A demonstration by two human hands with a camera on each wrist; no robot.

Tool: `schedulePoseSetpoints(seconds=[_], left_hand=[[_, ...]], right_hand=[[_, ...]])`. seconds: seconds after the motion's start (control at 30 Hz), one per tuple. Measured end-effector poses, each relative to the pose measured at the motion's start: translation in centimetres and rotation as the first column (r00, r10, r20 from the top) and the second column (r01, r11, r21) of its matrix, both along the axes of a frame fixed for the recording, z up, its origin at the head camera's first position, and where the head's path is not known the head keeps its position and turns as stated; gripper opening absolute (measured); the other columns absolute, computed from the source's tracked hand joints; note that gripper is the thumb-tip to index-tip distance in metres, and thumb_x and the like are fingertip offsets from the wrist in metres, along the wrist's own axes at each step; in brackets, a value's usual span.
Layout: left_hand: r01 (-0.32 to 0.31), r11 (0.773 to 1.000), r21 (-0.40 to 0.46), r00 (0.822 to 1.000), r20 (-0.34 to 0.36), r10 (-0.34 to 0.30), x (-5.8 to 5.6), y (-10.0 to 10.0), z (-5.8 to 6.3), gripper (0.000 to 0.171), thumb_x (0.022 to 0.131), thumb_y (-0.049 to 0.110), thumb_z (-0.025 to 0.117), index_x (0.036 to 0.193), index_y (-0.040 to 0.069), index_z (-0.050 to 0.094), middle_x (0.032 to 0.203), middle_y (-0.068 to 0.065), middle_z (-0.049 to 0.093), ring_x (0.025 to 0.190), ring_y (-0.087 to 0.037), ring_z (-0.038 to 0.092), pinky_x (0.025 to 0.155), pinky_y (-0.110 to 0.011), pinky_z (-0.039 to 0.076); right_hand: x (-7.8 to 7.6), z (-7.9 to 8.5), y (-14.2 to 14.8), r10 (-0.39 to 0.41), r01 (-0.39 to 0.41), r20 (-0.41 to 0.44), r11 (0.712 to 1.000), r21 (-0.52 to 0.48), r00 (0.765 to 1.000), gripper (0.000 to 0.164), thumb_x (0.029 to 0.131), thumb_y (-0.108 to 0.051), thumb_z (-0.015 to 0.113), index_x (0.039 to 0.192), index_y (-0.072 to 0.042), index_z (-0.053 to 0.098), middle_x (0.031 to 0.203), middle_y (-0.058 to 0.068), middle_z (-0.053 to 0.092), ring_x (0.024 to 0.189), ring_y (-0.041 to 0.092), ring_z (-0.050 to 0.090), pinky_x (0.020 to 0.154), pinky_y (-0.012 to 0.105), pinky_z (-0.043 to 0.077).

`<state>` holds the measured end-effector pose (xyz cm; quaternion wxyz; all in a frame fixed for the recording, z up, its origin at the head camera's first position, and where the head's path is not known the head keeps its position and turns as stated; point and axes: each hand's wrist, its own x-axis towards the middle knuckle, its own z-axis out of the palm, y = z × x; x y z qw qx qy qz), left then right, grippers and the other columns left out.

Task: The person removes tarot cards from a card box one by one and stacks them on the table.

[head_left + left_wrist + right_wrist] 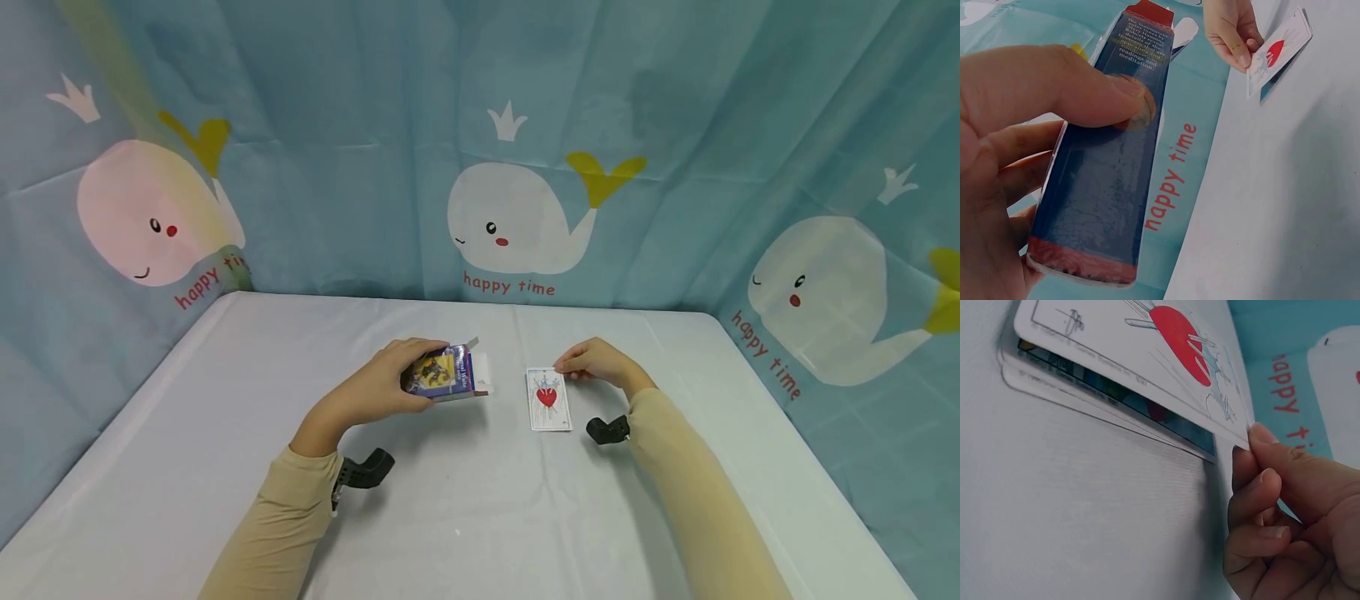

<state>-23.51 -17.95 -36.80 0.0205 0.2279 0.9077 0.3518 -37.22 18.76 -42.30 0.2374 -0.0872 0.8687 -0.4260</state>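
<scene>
Blue and yellow printing covers the small box (438, 372) in the left hand (378, 385), which grips it across its narrow sides, thumb along one and fingers round the other. That hold leaves the pictured face and the uncovered end free; the shadow below suggests that the box is held off the white cloth (450, 533). Its end flaps (482, 372) stick out to the right, facing the cards, probably so that the mouth is not blocked by the palm. A short way off, near the middle of the table, lies a small group of cards topped by the heart card (547, 402), which shows a red heart pierced by blades. The right hand (597, 363) pinches that card by its far right corner between thumb and forefinger, the remaining fingers curled beneath and bearing nothing. In the right wrist view the card tilts up, a gap parting it from the lower cards (1122, 400), which sit slightly out of line with one another; a corner pinch like this seems chosen to lift one edge without pressing on the rest. How many cards lie underneath cannot be told. Both forearms come in from the near edge, well apart, so neither sleeve (705, 492) covers the box or the cards.
</scene>
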Motion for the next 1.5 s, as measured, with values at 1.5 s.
schedulePoseSetpoints(seconds=[1.5], left_hand=[[0.005,1.0,0.006,1.0,-0.019,-0.005,0.2,0.1,0.1,0.077,0.079,0.016,0.078,0.149,0.016,0.045,0.147,-0.01,0.05,0.125,-0.028,0.045,0.099,-0.048,0.041]], right_hand=[[1.5,-1.4,-1.5,-0.18,0.191,-0.174,0.98,0.048,0.968,0.016,0.088,-0.02,0.075,0.095,-0.006,0.077,0.076,-0.003,0.065,0.069,0.012,0.052,0.064,0.024,0.044]])
